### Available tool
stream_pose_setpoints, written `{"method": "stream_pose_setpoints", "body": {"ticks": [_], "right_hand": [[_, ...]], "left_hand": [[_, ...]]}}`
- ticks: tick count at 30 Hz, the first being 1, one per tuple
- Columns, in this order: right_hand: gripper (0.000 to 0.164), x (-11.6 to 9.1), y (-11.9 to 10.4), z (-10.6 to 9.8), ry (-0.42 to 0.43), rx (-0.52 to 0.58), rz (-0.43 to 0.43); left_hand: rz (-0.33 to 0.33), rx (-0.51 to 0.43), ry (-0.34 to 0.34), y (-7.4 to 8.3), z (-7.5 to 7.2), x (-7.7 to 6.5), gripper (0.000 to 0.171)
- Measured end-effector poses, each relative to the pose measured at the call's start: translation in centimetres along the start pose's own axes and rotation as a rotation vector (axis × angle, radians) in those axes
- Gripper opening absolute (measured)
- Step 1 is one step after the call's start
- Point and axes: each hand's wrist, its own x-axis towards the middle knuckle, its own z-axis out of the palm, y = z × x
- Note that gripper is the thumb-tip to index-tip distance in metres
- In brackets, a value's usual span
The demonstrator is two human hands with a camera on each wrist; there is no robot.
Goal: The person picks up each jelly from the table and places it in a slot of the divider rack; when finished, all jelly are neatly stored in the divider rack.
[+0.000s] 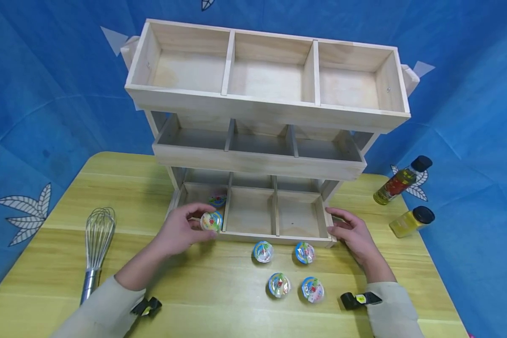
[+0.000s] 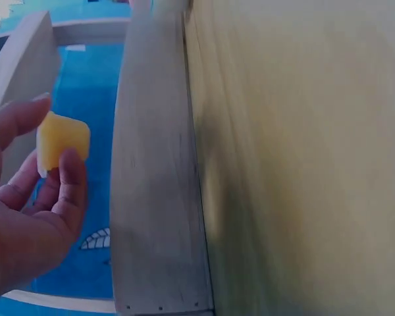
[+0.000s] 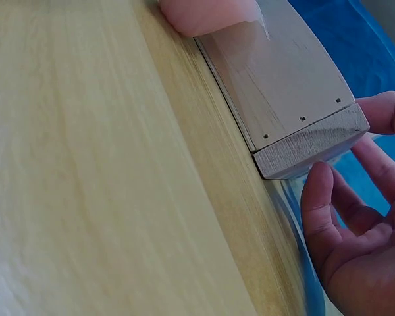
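My left hand [image 1: 186, 228] pinches a small jelly cup [image 1: 211, 221] between thumb and fingers, over the bottom-left compartment of a wooden three-tier rack [image 1: 270, 162]. In the left wrist view the cup's yellow body [image 2: 66, 139] shows above the front board. Another jelly cup [image 1: 217, 199] sits in that same compartment, partly hidden behind the fingers. At the rack's lower right end, my right hand [image 1: 354, 234] holds the corner, its thumb and fingers around the end of the board [image 3: 313, 141]. Several more jelly cups [image 1: 279, 285] lie on the table before the rack.
A wire whisk [image 1: 99, 239] lies at the left of the wooden table [image 1: 219, 300]. On the right stand an oil bottle [image 1: 399, 182] and a yellow jar with a black lid [image 1: 410, 222]. Blue cloth [image 1: 59, 112] hangs behind the rack.
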Motion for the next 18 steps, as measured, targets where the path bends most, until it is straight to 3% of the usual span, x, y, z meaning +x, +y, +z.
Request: {"method": "stream_pose_setpoints", "body": {"ticks": [9, 18], "right_hand": [[0.056, 0.0, -0.1, 0.0, 0.001, -0.002, 0.004], [0.055, 0.3, 0.5, -0.2, 0.004, -0.016, 0.012]], "left_hand": [[-0.044, 0.288, 0.038, -1.3, -1.3, 2.4, 0.050], [-0.157, 0.293, -0.033, -2.3, -1.8, 3.6, 0.050]]}}
